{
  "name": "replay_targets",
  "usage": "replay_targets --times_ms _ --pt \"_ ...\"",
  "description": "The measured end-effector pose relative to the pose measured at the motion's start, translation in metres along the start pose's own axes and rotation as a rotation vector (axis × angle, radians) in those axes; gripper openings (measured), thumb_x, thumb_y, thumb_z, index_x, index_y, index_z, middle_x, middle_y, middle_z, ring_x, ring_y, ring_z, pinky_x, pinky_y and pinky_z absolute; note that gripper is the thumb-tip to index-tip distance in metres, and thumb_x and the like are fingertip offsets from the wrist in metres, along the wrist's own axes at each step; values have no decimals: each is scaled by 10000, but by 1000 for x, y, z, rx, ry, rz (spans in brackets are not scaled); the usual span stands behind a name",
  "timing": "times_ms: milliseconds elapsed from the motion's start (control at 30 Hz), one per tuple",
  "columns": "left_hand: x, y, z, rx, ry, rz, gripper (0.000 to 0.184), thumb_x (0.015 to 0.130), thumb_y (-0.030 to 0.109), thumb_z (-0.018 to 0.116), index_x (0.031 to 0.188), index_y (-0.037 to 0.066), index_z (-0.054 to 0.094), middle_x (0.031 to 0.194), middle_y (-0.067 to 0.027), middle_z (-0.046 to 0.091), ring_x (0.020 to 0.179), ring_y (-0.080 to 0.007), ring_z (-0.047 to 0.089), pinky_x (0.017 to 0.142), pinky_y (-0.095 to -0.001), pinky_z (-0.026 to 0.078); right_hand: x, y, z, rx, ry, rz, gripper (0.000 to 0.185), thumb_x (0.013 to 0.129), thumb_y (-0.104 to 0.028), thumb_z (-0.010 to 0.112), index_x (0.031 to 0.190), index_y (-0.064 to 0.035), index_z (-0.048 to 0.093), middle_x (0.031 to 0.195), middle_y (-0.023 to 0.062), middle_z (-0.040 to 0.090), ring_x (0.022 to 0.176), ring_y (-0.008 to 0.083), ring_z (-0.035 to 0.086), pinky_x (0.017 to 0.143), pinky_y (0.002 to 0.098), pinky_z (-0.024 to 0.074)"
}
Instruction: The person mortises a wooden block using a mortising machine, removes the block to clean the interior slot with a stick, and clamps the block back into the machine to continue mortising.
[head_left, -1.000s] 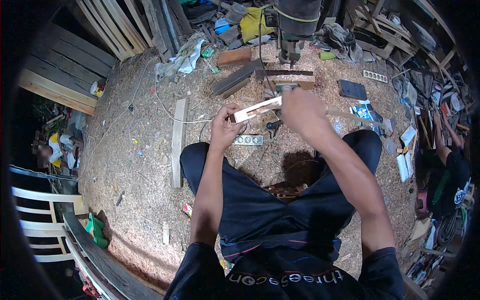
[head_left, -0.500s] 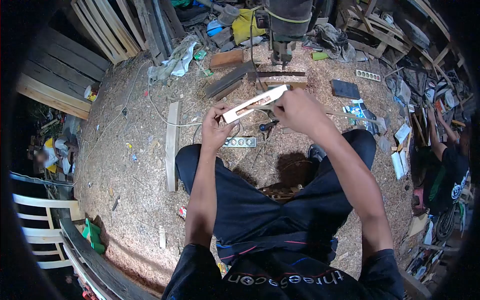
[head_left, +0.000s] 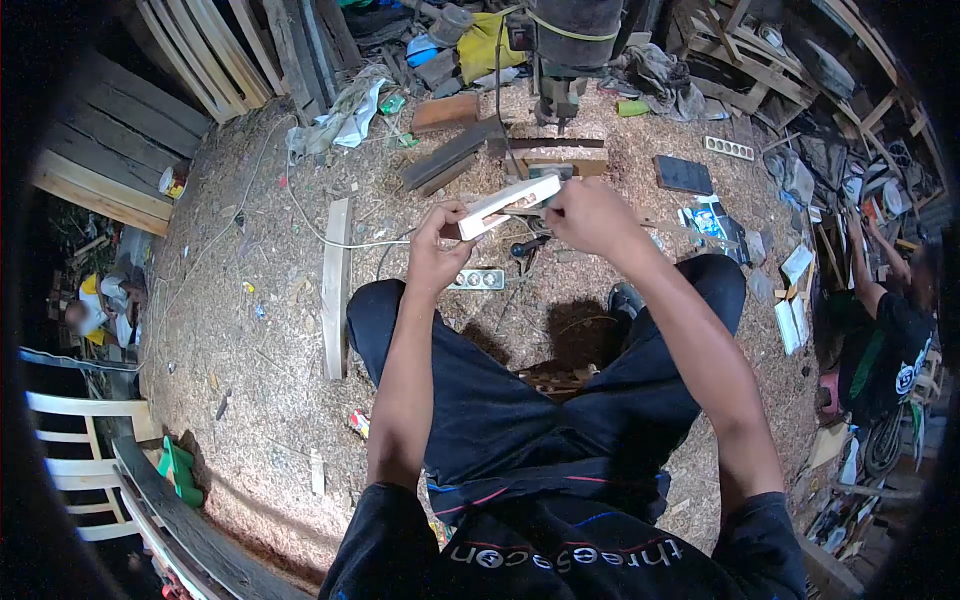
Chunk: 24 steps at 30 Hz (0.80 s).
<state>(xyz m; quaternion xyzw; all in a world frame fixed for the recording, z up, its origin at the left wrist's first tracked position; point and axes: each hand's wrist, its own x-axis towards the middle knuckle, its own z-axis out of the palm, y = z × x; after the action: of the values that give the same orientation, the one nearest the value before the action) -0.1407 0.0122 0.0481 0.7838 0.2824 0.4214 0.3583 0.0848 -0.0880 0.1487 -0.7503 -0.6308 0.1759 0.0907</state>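
A pale wooden block with a long slot cut in its face is held up at the centre, its right end tilted higher. My left hand grips its left end between thumb and fingers. At the right end, my right hand is closed round a thin flat strip that sticks out to the right behind the hand. The part of the strip inside my fist is hidden. Behind the block stands a drill-like machine with wooden blocks below it.
A power strip and a long plank lie on the shaving-covered floor. Dark boards lie beyond. One person is at the far right, another at the far left. A cable crosses the floor.
The slotted block has turned and tipped in my left hand. My right hand has moved from over the block's right end to beside it, its fingers still closed.
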Motion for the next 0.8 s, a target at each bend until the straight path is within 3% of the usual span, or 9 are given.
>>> replay_targets --times_ms 100,200,300,400,500,600,667,800 --pt "1 5 3 40 -36 -3 382 685 -12 820 918 18 518 1070 -111 638 976 -201 621 870 -322 491 -2 -6 6 -68 28 95 239 839 -163 583 949 13 703 953 225 695 876 375 692 807 451 562" --pt "1 2 7 32 -42 -38 377 680 -22 815 916 12 523 1046 -107 639 959 -200 631 849 -312 503 -9 1 1 -122 175 242 242 835 -202 621 865 23 705 838 258 680 824 400 681 773 473 560" --pt "2 -9 8 38 13 -42 351 686 -40 793 920 18 539 1027 -100 634 959 -196 632 842 -309 506 -12 3 -8 -67 108 244 268 861 -206 588 924 32 691 904 252 684 849 407 680 778 487 557" --pt "5 -10 9 77 14 12 336 685 -45 780 914 25 545 1023 -105 632 948 -217 637 832 -318 507 -10 -21 -5 -47 31 241 233 839 -115 579 999 11 692 960 225 696 879 375 696 785 453 568" --pt "2 6 8 114 -22 71 343 675 -42 780 928 33 561 1031 -106 636 949 -240 639 823 -325 504 -4 -21 15 -57 85 198 228 841 -128 587 980 19 692 956 234 695 863 377 698 778 450 568" --pt "-1 4 -1 113 -41 25 320 685 -69 747 929 1 551 1035 -129 638 938 -240 652 820 -307 510 -1 10 23 -9 126 269 271 858 -218 590 925 23 694 884 254 682 841 406 677 784 488 550" --pt "-3 -4 -3 52 -7 -37 324 686 -73 742 939 -3 551 1042 -124 639 950 -230 647 826 -300 508 -1 36 17 -35 127 235 266 854 -211 594 942 20 692 871 254 681 843 407 675 788 494 545" --pt "-2 3 -5 47 32 -38 329 686 -70 747 942 5 555 1051 -108 642 967 -219 641 835 -308 508 -7 14 8 46 128 230 267 841 -203 611 952 28 684 844 259 677 840 407 674 795 500 542"
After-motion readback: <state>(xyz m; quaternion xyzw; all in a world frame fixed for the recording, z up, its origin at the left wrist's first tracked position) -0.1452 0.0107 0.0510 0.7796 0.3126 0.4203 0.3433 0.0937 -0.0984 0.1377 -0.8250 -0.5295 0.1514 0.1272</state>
